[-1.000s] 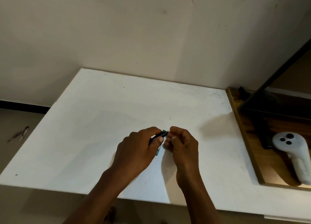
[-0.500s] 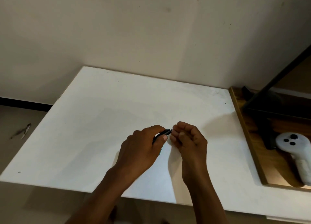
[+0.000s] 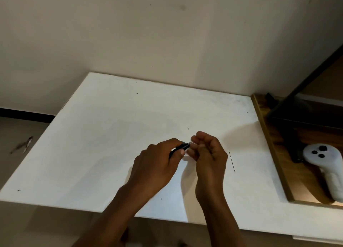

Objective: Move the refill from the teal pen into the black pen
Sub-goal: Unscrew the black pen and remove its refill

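L hand (image 3: 157, 165), centre of frame, grips black pen (image 3: 182, 146) w/ thumb + fingers wrapped round barrel; pen end pokes out toward upper right. R hand (image 3: 209, 154) just beside it, fingers curled, tips right at pen's end. Can't tell if it pinches anything (sth small and pale there, too blurry). Both hands over white table (image 3: 111, 135). Thin dark line (image 3: 232, 161) lies on table just right of R hand, can't tell what it is. Right edge of frame: wooden tray (image 3: 269, 141) w/ white VR controller (image 3: 323, 159) on it. Small metal item (image 3: 27, 143) on floor, left edge of frame.
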